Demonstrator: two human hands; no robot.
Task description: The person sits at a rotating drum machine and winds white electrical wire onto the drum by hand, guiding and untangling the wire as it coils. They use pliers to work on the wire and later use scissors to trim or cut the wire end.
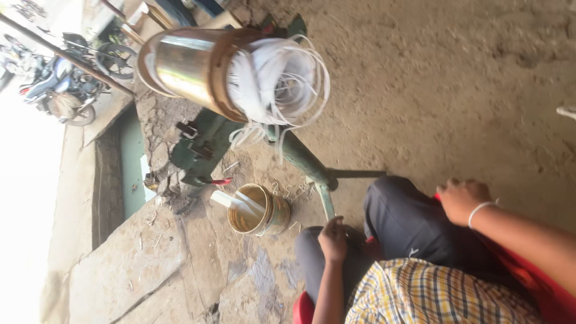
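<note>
Your left hand (333,239), low in the middle of the frame, is curled shut on your knee beside the green stand (303,157). Your right hand (461,199), at the right, rests loosely closed on your other knee, pinching nothing. The metal cylinder (192,66) with white wires (282,78) sits at upper centre, and a tin can (259,210) stands below it.

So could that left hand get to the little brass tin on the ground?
Probably yes: the left hand rests on a knee and the brass tin sits nearby with bare ground between.
</note>
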